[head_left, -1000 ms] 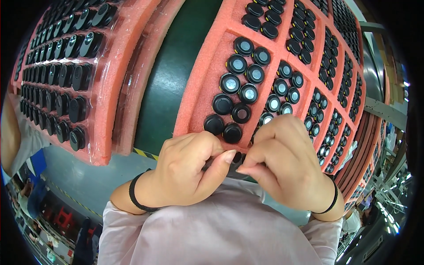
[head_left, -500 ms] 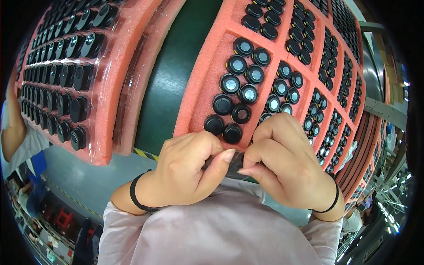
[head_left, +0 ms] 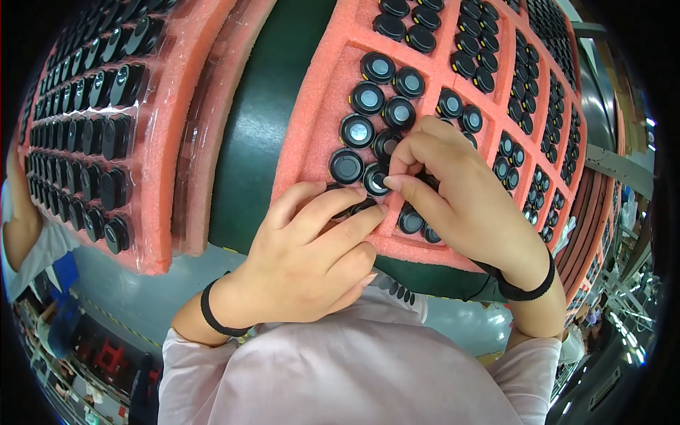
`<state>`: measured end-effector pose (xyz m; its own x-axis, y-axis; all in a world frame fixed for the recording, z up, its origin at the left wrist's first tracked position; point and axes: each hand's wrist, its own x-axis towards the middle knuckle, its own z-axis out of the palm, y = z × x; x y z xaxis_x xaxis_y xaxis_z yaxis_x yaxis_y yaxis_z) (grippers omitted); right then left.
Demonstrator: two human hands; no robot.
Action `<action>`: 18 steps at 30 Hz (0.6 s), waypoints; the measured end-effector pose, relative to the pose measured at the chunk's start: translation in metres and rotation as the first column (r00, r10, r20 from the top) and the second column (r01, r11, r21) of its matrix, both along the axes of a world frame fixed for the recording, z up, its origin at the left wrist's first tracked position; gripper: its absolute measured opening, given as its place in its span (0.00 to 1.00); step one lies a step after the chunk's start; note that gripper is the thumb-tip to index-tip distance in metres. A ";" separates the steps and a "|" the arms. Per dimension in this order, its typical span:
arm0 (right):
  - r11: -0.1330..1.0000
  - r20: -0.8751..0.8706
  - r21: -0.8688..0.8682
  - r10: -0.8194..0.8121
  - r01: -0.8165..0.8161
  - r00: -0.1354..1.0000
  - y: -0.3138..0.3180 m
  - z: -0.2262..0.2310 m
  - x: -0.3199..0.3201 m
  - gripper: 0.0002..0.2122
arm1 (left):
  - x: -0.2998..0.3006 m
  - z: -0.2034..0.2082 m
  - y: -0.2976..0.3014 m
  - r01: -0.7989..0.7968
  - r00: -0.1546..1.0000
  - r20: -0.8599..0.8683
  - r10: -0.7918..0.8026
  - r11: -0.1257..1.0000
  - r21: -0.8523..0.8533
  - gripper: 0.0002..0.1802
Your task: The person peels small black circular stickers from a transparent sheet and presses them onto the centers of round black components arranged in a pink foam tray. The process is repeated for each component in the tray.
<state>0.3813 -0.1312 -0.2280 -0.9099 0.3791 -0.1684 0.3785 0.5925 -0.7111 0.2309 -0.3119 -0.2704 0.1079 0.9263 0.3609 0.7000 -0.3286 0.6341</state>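
Note:
Black round caps, some with pale silvery discs in their centres, stand in a pink foam tray (head_left: 301, 159). My right hand (head_left: 474, 202) is over the near part of the tray, thumb and forefinger pinched together at the edge of a pale-centred cap (head_left: 375, 179). Whatever lies between those fingertips is hidden. With its fingers stretched out, my left hand (head_left: 308, 258) rests over the nearest caps of the same compartment and partly covers them. Just beyond its fingers stands a dark-centred cap (head_left: 346, 166).
Left of a dark green strip of table (head_left: 265, 92), another pink foam tray (head_left: 159, 149) carries rows of black oval devices (head_left: 113, 134) under clear plastic. Stacked foam trays (head_left: 577, 234) are at the right. A person's arm (head_left: 23, 219) shows at the far left.
Both hands have moved forward from in front of my body onto the caps. My left fingers have straightened. The cap at my right fingertips, dark before, now shows a pale centre.

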 end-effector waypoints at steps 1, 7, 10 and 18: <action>1.000 0.001 -0.003 -0.001 0.001 1.000 -0.001 -0.001 0.000 0.04 | 0.000 -0.001 0.000 -0.001 1.000 -0.031 0.002 1.000 0.004 0.14; 0.998 -0.015 0.054 -0.018 0.019 1.000 -0.004 -0.004 -0.003 0.04 | 0.002 -0.003 0.000 -0.015 0.997 -0.074 0.014 1.000 -0.012 0.15; 0.997 -0.017 0.073 -0.017 0.018 1.000 -0.005 -0.006 -0.003 0.05 | 0.004 0.000 0.002 -0.061 0.995 -0.080 0.061 0.998 -0.006 0.09; 0.994 -0.023 0.110 -0.020 0.023 1.000 -0.007 -0.006 -0.004 0.05 | 0.005 0.001 0.003 -0.071 0.995 -0.076 0.069 0.997 -0.022 0.09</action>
<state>0.3771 -0.1380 -0.2343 -0.9043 0.4137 -0.1051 0.3773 0.6597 -0.6500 0.2357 -0.3087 -0.2693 0.0686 0.9410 0.3313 0.7667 -0.2622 0.5861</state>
